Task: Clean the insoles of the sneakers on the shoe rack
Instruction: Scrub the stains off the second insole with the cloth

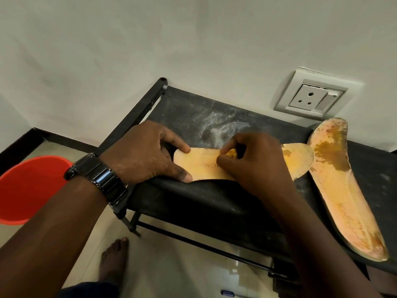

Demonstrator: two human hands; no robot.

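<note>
A: What are the hands doing?
B: The left hand [148, 151], a dark watch [101, 179] on its wrist, clamps one end of an insole [204, 165] between thumb and forefinger. The right hand [255, 162] has its fingertips bunched on the insole's middle; whether they pinch anything, I cannot tell.
A: Where does the insole lie?
B: Flat on the shoe rack [214, 117], on its dusty black top. A second insole [341, 190], stained brown, lies at the rack's right end, just beside the first.
A: And around the rack?
B: A red bucket [28, 190] on the floor to its left, a wall socket [309, 97] behind it, a bare foot [116, 254] in front.
</note>
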